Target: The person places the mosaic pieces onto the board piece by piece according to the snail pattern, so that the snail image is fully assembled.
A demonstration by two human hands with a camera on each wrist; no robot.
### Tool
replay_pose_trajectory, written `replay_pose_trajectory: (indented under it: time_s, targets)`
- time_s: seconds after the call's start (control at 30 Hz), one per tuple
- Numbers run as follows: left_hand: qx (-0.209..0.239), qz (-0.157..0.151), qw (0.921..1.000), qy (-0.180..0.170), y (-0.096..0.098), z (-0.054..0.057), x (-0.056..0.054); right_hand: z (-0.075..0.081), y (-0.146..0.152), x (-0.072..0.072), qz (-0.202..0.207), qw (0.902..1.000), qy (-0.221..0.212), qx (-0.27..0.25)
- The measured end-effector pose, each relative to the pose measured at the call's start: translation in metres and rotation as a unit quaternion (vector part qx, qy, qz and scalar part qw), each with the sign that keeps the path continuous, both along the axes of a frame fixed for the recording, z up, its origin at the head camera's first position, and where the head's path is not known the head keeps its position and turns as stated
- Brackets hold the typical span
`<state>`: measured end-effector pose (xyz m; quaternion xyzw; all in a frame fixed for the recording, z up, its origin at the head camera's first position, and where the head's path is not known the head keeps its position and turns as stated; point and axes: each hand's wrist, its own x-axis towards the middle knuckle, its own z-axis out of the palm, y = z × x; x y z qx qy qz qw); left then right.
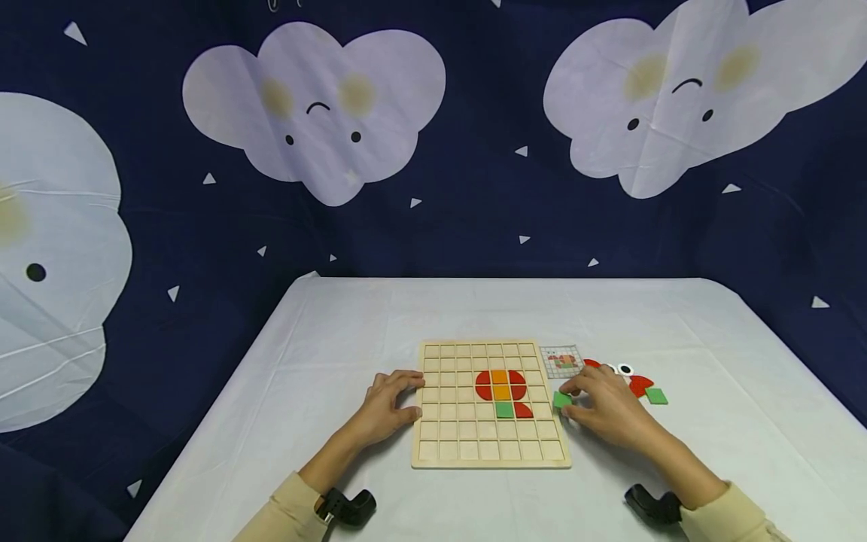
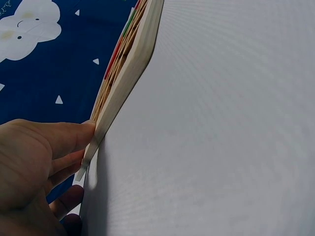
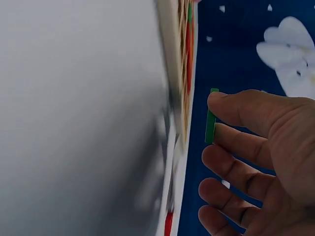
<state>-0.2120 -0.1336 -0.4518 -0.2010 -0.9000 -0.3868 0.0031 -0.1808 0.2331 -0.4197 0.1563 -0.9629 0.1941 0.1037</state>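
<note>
While in right hand [image 1: 606, 406], 1 tile [image 1: 561, 400]

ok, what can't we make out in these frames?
Head: green square tile, partly covered by the right hand.
Head: pattern card, finer print too small.
Left wrist: wooden grid board, cut off by the top edge.
Right wrist: red piece, cut off by the bottom edge.

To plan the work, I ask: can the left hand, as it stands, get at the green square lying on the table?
Probably not: the left hand touches the left edge of the wooden grid board, while that green square lies beyond the right edge, with the right hand, pinching another green tile, in between.
</note>
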Motion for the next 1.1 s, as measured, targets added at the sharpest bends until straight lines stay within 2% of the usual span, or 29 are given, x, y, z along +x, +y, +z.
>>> replay_pose_trajectory:
  time_s: [0.2, 0.47, 0.9, 1.1]
  targets:
    - [0.002, -0.003, 1.0, -0.004, 0.0, 0.001, 0.001, 0.002, -0.035, -0.008, 0.039, 0.9991, -0.007, -0.015]
    - [0.002, -0.005, 1.0, -0.005, -0.001, 0.001, 0.001, 0.0, -0.067, -0.015, 0.093, 0.9955, 0.017, 0.005]
    - [-0.001, -0.002, 1.0, -0.001, -0.001, -0.001, 0.0, -0.004, -0.094, -0.017, 0.105, 0.9941, -0.01, 0.027]
    - [-0.001, -0.003, 1.0, -0.003, -0.001, -0.002, 0.0, -0.007, -0.098, -0.017, 0.114, 0.9929, -0.003, 0.033]
